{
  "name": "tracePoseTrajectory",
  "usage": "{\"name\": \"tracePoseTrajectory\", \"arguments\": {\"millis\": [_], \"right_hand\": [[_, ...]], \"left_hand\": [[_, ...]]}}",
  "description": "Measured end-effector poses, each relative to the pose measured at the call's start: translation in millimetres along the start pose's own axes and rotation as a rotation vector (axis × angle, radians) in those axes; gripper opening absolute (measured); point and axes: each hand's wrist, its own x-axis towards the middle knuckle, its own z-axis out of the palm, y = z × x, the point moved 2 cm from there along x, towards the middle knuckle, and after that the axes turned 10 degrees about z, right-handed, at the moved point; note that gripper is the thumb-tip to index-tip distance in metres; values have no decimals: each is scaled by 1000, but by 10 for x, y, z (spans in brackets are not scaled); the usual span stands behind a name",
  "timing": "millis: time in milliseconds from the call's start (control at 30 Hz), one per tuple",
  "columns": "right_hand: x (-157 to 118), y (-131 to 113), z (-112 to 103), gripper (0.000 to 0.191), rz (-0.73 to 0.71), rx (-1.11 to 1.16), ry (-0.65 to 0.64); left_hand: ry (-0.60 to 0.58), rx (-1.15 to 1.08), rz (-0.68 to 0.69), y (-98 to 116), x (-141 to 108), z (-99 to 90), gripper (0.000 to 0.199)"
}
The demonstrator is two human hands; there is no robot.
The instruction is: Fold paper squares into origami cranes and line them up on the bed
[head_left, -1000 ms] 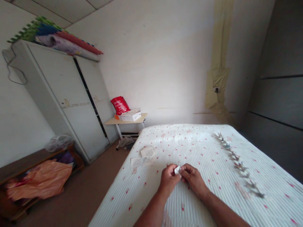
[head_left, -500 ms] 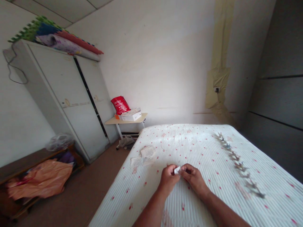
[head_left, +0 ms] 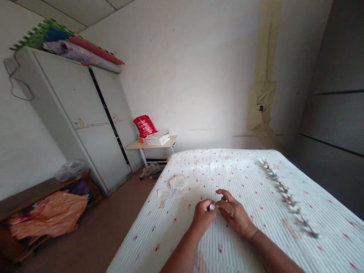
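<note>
Over the middle of the mattress (head_left: 204, 172), my left hand (head_left: 204, 211) is closed on a small white piece (head_left: 212, 207), pinched at its fingertips. My right hand (head_left: 233, 213) meets it from the right, with thumb and fingertips against the same piece and one finger lifted away. The piece is too small to make out in detail. Printed papers (head_left: 178, 182) lie on the mattress to the left of my hands. On the right side, a row of small folded greyish items (head_left: 281, 187) stretches from back to front.
A small table (head_left: 133, 145) behind the mattress's left corner carries a red bag (head_left: 145, 126) and a white box (head_left: 158, 140). A grey cabinet (head_left: 71, 110) stands at the left, near an orange plastic bag (head_left: 54, 214) on a low shelf.
A finger of my right hand has lifted and extended upward. The white piece between my hands now shows less and looks rounder. My left hand has barely moved.
</note>
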Motion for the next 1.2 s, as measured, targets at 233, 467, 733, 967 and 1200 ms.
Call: {"name": "tracePoseTrajectory", "arguments": {"millis": [233,467,733,967,1200], "right_hand": [[32,19,-33,20,27,-76,-81],[53,72,-53,21,87,22,-111],[23,12,-84,25,26,25,-95],[28,67,-19,24,58,0,-116],[43,17,-56,16,81,38,-197]], "left_hand": [[-27,48,20,13,-20,21,5],[-31,39,10,-1,-16,14,3],[-15,33,-3,-9,-12,10,6],[-27,96,23,-48,-18,33,5],[-60,182,54,-43,-37,47,6]]}}
